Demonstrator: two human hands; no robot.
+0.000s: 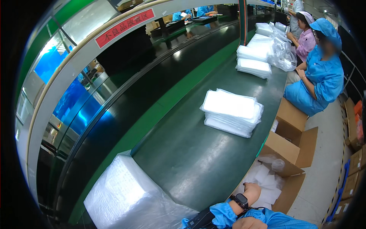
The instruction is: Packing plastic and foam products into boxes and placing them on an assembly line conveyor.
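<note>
My left hand, with a dark watch on the wrist, reaches over the bench edge into an open cardboard box. The box holds crumpled clear plastic bags and flat white pieces. Its fingers point down among them and are mostly hidden, so I cannot see what they grasp. At the lower edge is my right hand, close to my left forearm, with its back up and its fingers out of sight. A stack of white packs in clear plastic lies on the green bench beyond my hands.
A large plastic-wrapped white block stands at the near left of the bench. Another open carton is beside the bench. Farther off are more wrapped stacks and a seated co-worker in blue. A dark conveyor runs along the left.
</note>
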